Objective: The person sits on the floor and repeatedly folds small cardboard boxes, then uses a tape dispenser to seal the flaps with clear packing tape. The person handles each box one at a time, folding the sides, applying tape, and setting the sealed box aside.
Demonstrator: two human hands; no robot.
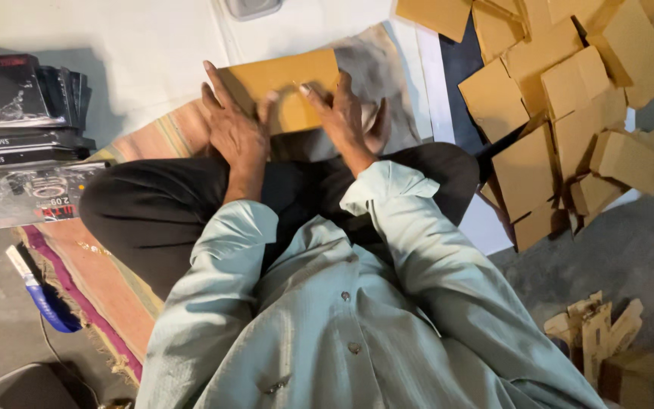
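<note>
Matt brown cardboard sheet (285, 87); glossy printed boxes (20, 102); woven striped cloth mat (107, 284).

White floor sheet (153, 53) lies open ahead; stacked dark printed boxes (17, 106) block the left, scattered cardboard pieces (569, 106) crowd the right.

Heap of flat brown cardboard pieces (569, 98), right. Stack of dark glossy printed cartons (20, 106), left; one loose printed sheet (32, 195) just before it. Blue-handled tool (43, 299) beside the striped woven mat (107, 295). Folded small cardboard boxes (607, 341), lower right.
</note>
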